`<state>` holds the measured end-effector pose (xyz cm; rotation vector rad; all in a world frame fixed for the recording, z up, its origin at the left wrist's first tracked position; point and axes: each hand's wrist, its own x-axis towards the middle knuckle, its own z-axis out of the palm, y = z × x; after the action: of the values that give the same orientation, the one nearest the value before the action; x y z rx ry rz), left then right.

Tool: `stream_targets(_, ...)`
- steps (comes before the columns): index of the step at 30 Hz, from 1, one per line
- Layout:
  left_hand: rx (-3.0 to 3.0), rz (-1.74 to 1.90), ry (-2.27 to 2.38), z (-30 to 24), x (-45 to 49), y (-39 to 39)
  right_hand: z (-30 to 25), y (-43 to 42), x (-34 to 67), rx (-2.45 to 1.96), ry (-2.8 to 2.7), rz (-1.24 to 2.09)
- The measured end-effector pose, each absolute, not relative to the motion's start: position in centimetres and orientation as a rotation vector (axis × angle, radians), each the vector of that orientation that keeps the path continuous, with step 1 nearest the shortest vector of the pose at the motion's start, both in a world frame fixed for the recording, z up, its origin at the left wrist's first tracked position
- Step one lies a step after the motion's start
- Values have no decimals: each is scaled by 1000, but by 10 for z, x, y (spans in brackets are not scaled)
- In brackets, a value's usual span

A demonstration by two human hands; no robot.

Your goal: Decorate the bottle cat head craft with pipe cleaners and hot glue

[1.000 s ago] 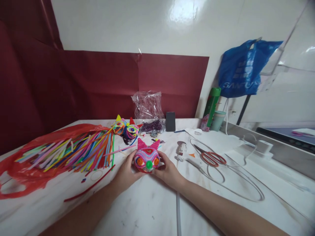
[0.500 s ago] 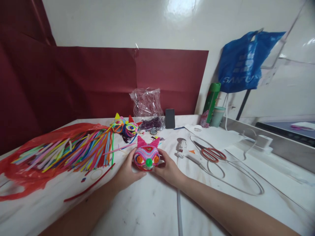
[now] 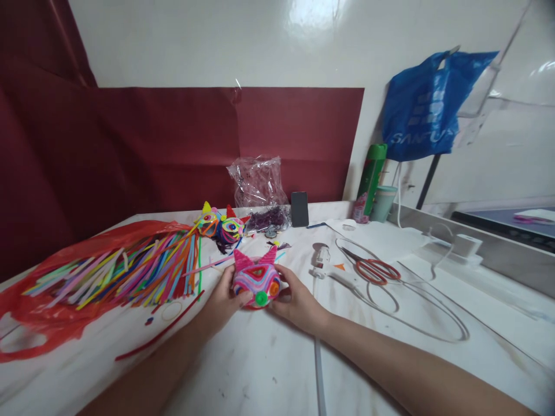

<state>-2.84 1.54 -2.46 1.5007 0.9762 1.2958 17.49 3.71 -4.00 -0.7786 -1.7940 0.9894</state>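
Observation:
Between my two hands is a pink cat-faced craft ornament (image 3: 255,276) with pointed ears, orange eyes and a green nose. My left hand (image 3: 228,297) grips its left side, the thumb lying across the front near one eye. Against the right side press the fingers of my right hand (image 3: 297,297). Two similar cat heads, one with yellow ears (image 3: 208,219) and one with red ears (image 3: 232,226), rest behind it to the left. A red pipe cleaner (image 3: 162,332) lies left of my left forearm.
Many coloured pipe cleaners (image 3: 130,266) lie on a red plastic bag (image 3: 56,318) at left. On the right are a glue gun (image 3: 336,271), red-handled scissors (image 3: 377,270) and a looping cable. A black phone (image 3: 299,209) and clear plastic bag (image 3: 258,179) stand at the back.
The cat ornament has tipped, showing more of its top and ears. My left thumb has come up onto its front, partly covering the left eye.

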Motion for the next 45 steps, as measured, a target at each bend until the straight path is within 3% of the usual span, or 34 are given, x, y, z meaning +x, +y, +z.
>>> stream_targets(12, 1313, 1432, 965, -22, -22, 8, -42, 33, 177, -670, -1926, 809)
stream_targets(28, 1228, 1445, 1282, -9, -12, -1, -42, 32, 180, -562, -2075, 604)
stream_targets(35, 1398, 1116, 1023, -15, -39, 16, -40, 41, 178, -672, -1956, 754)
stream_targets(40, 1561, 1112, 1207, -14, -42, 20, -47, 50, 178, -760, -1991, 800)
stream_targets(45, 1649, 1192, 1366, -10, -34, 16, -15, 58, 194, -884, -2160, 502)
